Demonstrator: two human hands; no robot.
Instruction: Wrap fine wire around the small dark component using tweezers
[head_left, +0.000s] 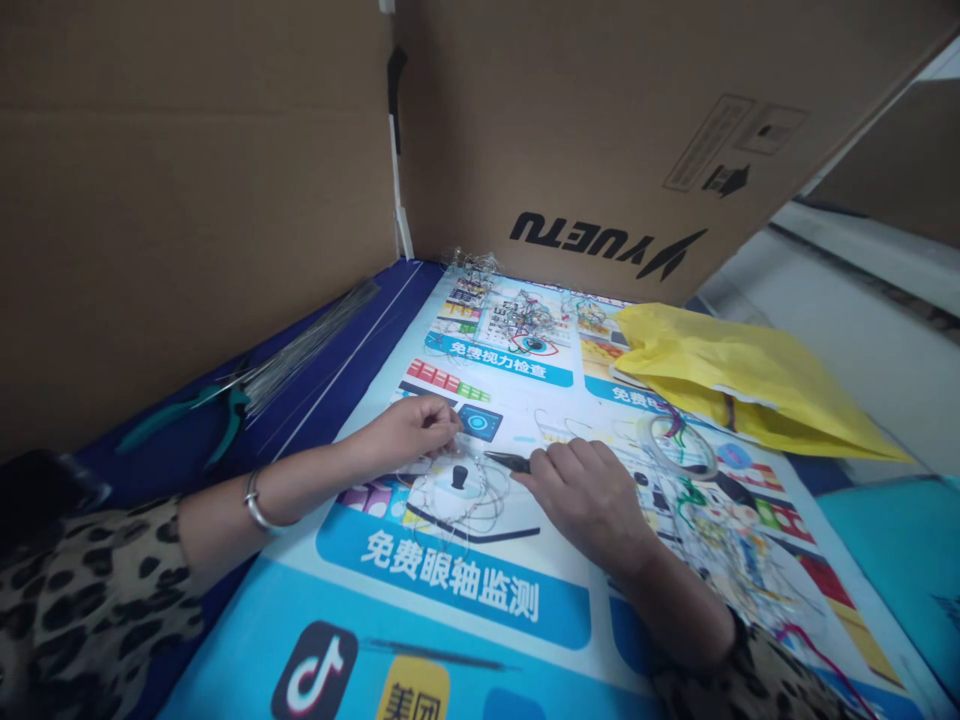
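My left hand (pixel 420 432) is closed in a pinch at the middle of the printed sheet, with thin wire at its fingertips. To its right, my right hand (pixel 589 495) is wrapped round dark-tipped pliers (pixel 510 461), whose jaws point left toward the pinched fingers. The tips stand a little apart from my left fingers; whether they touch the wire is too small to tell. Loops of thin wire (pixel 461 505) lie on the sheet just below both hands.
Teal-handled pliers (pixel 234 415) and a bundle of straight wires (pixel 300 350) lie at the left. Cardboard walls (pixel 195 180) rise behind. Wire tangles (pixel 529 315) sit at the back. A yellow bag (pixel 735 375), a clear ring (pixel 682 447) and more tangled wire (pixel 739 560) are at the right.
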